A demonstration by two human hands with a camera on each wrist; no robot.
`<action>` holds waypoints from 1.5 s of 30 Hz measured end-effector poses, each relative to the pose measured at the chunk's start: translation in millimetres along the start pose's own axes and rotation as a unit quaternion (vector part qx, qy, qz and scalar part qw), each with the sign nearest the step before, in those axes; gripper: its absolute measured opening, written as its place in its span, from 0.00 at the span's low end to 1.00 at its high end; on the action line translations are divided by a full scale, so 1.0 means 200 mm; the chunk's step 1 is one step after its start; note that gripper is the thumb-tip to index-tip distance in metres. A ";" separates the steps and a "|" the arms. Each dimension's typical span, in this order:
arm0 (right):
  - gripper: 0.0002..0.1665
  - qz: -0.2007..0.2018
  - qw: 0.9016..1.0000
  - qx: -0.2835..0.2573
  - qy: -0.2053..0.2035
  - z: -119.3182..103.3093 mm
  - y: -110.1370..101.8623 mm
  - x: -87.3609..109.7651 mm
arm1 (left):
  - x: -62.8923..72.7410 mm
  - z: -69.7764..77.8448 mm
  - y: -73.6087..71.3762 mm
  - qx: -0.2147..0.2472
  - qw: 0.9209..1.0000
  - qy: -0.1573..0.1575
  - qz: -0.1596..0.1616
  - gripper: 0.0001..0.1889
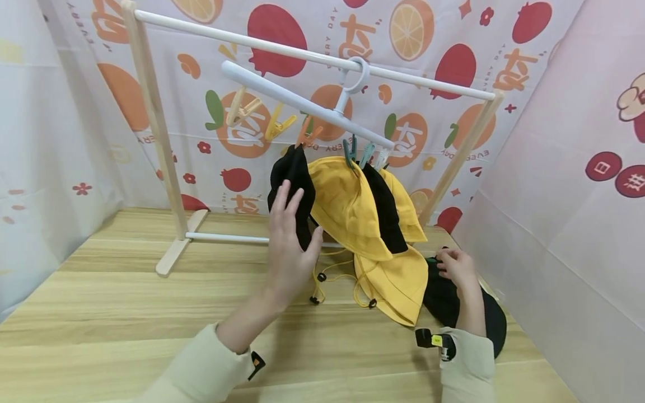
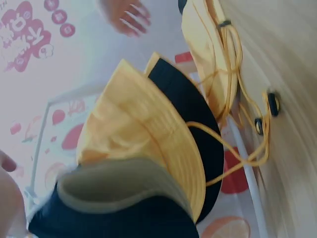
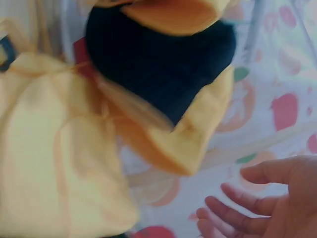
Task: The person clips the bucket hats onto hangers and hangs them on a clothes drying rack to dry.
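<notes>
A black cap (image 1: 294, 165) hangs from an orange clothespin (image 1: 305, 134) on the tilted white hanger (image 1: 294, 102). My left hand (image 1: 289, 240) is up against the front of that cap with its fingers extended; whether they touch it is unclear. Beside it hang a yellow hat (image 1: 337, 193) and a black-and-yellow one (image 1: 384, 204), under a dark teal clothespin (image 1: 350, 153) and paler ones. At the right, my right hand (image 1: 458, 270) is over another black cap (image 1: 496, 324) on the table. In the right wrist view its fingers (image 3: 242, 198) are loosely spread, holding nothing.
The hanger hooks over the rod of a wooden rack (image 1: 153, 112). Unused yellow clothespins (image 1: 277, 126) sit along its left half. A yellow hat (image 1: 398, 285) lies on the wooden table (image 1: 101, 336), near dangling drawstrings with black toggles (image 1: 321, 277). Fruit-print curtains stand behind.
</notes>
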State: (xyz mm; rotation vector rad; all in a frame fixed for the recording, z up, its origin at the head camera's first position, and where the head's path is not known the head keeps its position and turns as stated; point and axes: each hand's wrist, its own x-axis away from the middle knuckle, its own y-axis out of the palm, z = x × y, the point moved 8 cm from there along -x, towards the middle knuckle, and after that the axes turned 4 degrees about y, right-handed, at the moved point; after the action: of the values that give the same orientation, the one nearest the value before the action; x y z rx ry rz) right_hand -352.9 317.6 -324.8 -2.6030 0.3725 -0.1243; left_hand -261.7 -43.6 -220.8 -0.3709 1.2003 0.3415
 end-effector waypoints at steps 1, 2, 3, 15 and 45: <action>0.26 -0.004 1.000 0.007 0.010 0.04 0.01 -0.02 | 0.00 0.03 0.01 0.014 1.000 0.023 0.009 0.31; 0.26 -0.007 1.000 0.014 0.019 0.08 0.02 -0.04 | 0.01 0.06 0.02 0.025 0.999 0.042 0.014 0.30; 0.26 -0.008 0.999 0.023 0.028 0.11 0.03 -0.06 | 0.01 0.09 0.04 0.040 0.997 0.056 0.017 0.29; 0.25 -0.021 0.996 0.028 0.083 0.29 0.18 -0.18 | 0.22 0.17 0.48 0.165 0.980 0.048 -0.095 0.29; 0.14 0.232 0.958 0.092 -0.144 -0.25 -0.52 0.37 | 0.43 0.19 0.97 0.066 0.935 -0.027 -0.348 0.33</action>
State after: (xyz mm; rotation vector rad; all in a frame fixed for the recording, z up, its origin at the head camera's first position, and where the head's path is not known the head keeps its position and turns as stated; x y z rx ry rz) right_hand -265.2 359.9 -229.1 -2.2376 0.8064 0.3606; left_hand -288.0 151.2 -309.1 -0.6352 0.9592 -0.3414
